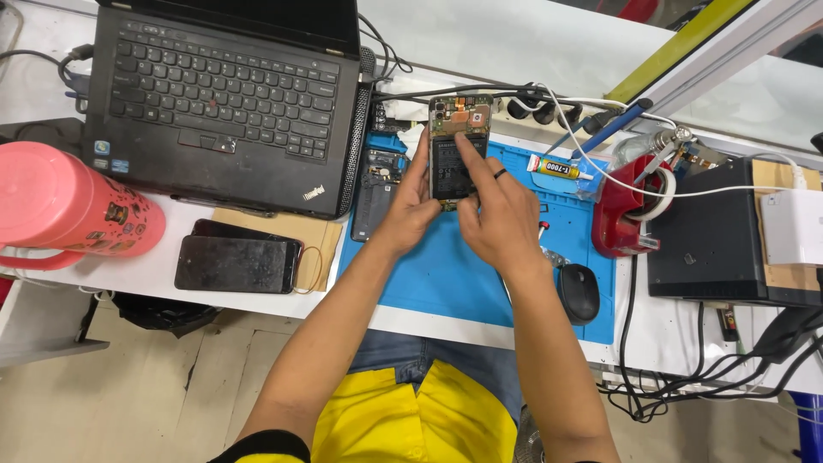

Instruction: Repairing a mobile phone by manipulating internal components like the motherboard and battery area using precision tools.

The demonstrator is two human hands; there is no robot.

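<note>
Left hand has its fingers wrapped round an opened phone, held up over the blue mat toward the table's far edge. Right hand presses a finger on its battery, other fingers curled.

Opened phone: back cover off, insides facing up. Green circuit board with copper-coloured patch and camera parts at far end; dark rectangular battery fills middle. Held lengthwise, pointing away from person, raised just above blue mat, near mat's far edge. Left hand grips its left edge and near end. Right hand, dark ring on one finger, presses index fingertip onto upper part of battery.
</note>
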